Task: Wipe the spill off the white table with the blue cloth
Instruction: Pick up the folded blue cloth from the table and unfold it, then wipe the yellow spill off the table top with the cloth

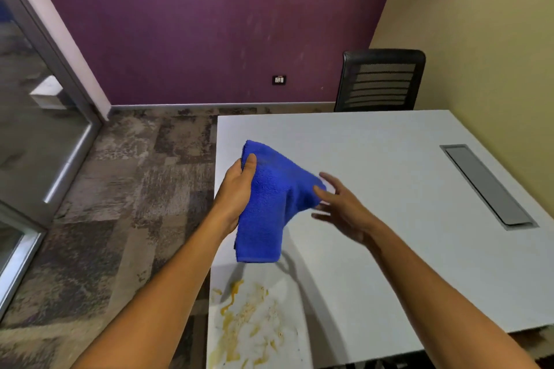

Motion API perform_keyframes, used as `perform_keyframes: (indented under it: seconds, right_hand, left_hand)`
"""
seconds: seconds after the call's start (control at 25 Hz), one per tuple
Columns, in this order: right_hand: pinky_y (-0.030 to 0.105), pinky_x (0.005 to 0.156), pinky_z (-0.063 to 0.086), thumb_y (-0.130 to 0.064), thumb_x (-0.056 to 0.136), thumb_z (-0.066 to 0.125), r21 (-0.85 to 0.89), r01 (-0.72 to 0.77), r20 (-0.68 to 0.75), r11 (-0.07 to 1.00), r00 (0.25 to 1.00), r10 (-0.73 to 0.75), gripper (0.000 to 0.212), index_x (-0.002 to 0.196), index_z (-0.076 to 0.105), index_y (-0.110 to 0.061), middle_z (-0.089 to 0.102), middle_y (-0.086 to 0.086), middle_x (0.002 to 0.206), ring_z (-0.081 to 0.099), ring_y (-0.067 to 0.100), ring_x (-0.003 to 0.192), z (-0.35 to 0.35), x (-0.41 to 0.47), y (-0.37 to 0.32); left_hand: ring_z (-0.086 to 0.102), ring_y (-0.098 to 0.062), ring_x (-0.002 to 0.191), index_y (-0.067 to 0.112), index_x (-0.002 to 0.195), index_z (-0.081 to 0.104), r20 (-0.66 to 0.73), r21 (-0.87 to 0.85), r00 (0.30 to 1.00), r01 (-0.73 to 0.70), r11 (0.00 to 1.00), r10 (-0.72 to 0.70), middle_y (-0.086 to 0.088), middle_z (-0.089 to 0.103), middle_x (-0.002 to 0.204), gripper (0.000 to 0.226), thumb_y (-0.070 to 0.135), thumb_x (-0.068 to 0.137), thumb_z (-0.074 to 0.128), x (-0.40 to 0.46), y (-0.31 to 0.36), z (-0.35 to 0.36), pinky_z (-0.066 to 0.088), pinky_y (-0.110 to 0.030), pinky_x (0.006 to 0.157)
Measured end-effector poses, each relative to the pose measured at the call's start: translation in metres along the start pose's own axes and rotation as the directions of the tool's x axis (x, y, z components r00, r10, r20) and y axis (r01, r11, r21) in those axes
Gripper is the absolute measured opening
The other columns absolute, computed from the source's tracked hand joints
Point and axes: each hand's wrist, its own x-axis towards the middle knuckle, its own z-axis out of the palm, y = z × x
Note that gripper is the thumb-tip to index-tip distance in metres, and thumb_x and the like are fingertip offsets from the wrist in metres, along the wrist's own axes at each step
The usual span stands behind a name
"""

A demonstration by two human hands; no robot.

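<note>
Head view: left hand (236,192) fingers grip blue cloth (266,204); right hand (344,210) fingers spread.

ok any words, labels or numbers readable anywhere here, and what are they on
None can be read.
Wall socket on the purple wall: a small red mark and pale patches, too small and blurred to read.
Blue cloth, white table, metal cable hatch and black mesh chair: no text or label visible.
</note>
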Motion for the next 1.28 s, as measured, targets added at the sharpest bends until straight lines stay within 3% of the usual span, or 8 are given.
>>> perform_keyframes:
  seconds: [0.12, 0.28, 0.4, 0.64, 0.84, 0.96, 1.16, 1.28]
  right_hand:
    - [0.042, 0.096, 0.044, -0.024, 0.069, 0.089, 0.099, -0.024, 0.145, 0.995, 0.989, 0.010, 0.104, 0.152, 0.026, -0.036, 0.066, 0.003, 0.085, 0.072, 0.019, 0.086, 0.001, -0.032, 0.028]
    - [0.047, 0.102, 0.050, -0.003, 0.080, 0.080, 0.238, 0.054, 0.266, 0.970, 0.957, -0.118, 0.095, 0.144, 0.031, -0.051, 0.075, 0.003, 0.101, 0.069, 0.028, 0.107, -0.004, -0.070, 0.052]
    - [0.037, 0.088, 0.057, 0.005, 0.084, 0.073, 0.288, 0.129, 0.173, 0.949, 0.967, -0.184, 0.082, 0.143, 0.038, -0.039, 0.076, 0.002, 0.082, 0.073, 0.021, 0.092, -0.027, -0.095, 0.056]
    - [0.034, 0.090, 0.054, 0.006, 0.094, 0.060, -0.002, 0.322, 0.047, 0.947, 0.946, -0.322, 0.044, 0.121, 0.063, -0.029, 0.072, 0.003, 0.113, 0.065, 0.022, 0.104, -0.097, -0.150, 0.051]
    - [0.025, 0.083, 0.057, 0.001, 0.098, 0.052, -0.142, 0.394, 0.031, 0.908, 0.919, -0.394, 0.060, 0.138, 0.051, -0.044, 0.069, -0.004, 0.113, 0.068, 0.014, 0.102, -0.116, -0.186, 0.056]
    - [0.018, 0.083, 0.055, 0.006, 0.097, 0.049, -0.163, 0.397, 0.076, 0.903, 0.918, -0.390, 0.059, 0.134, 0.056, -0.039, 0.069, -0.011, 0.113, 0.067, 0.009, 0.103, -0.119, -0.200, 0.058]
    - [0.016, 0.087, 0.056, 0.002, 0.098, 0.051, -0.230, 0.384, 0.111, 0.894, 0.923, -0.367, 0.051, 0.126, 0.063, -0.038, 0.068, -0.021, 0.120, 0.064, 0.000, 0.112, -0.110, -0.213, 0.060]
    - [0.017, 0.083, 0.054, -0.011, 0.099, 0.057, -0.285, 0.361, 0.062, 0.888, 0.931, -0.359, 0.045, 0.134, 0.060, -0.038, 0.066, -0.019, 0.123, 0.065, -0.003, 0.107, -0.099, -0.214, 0.063]
  left_hand:
    - [0.069, -0.011, 0.104, 0.027, 0.131, 0.057, 0.039, -0.086, 0.999, 0.015, 0.996, -0.012, 0.004, 0.069, 0.121, 0.045, 0.055, 0.097, 0.045, -0.027, 0.007, 0.010, 0.058, -0.027, 0.080]
    - [0.072, -0.018, 0.099, 0.028, 0.126, 0.039, 0.015, -0.198, 0.998, 0.062, 0.978, -0.060, -0.006, 0.065, 0.119, 0.046, 0.032, 0.091, 0.068, -0.064, 0.006, 0.022, 0.061, -0.033, 0.076]
    - [0.069, -0.028, 0.106, 0.031, 0.122, 0.035, 0.068, -0.246, 0.997, 0.060, 0.967, -0.045, -0.014, 0.066, 0.121, 0.063, 0.009, 0.081, 0.077, -0.088, -0.008, 0.019, 0.059, -0.042, 0.083]
    - [0.071, -0.016, 0.095, 0.028, 0.093, 0.077, -0.003, 0.158, 0.996, -0.089, 0.983, 0.091, -0.005, 0.070, 0.114, 0.027, 0.005, 0.080, 0.078, -0.151, -0.033, 0.055, 0.056, -0.021, 0.073]
    - [0.058, -0.003, 0.111, 0.047, 0.119, 0.060, -0.001, 0.453, 0.988, -0.139, 0.881, 0.156, 0.022, 0.055, 0.125, 0.055, 0.019, 0.076, 0.078, -0.205, -0.055, 0.096, 0.050, -0.023, 0.089]
    - [0.054, -0.005, 0.109, 0.041, 0.133, 0.050, -0.036, 0.652, 0.975, -0.144, 0.745, 0.220, 0.017, 0.051, 0.122, 0.060, 0.020, 0.082, 0.074, -0.230, -0.065, 0.110, 0.042, -0.020, 0.089]
    - [0.060, -0.007, 0.086, 0.035, 0.094, 0.069, -0.138, 0.731, 0.958, -0.072, 0.679, 0.250, 0.010, 0.062, 0.095, 0.015, 0.027, 0.082, 0.073, -0.267, -0.077, 0.103, 0.045, -0.026, 0.075]
    - [0.063, -0.006, 0.094, 0.030, 0.088, 0.073, -0.103, 0.568, 0.985, -0.057, 0.821, 0.140, 0.009, 0.062, 0.102, 0.006, 0.032, 0.082, 0.074, -0.284, -0.084, 0.090, 0.047, -0.023, 0.081]
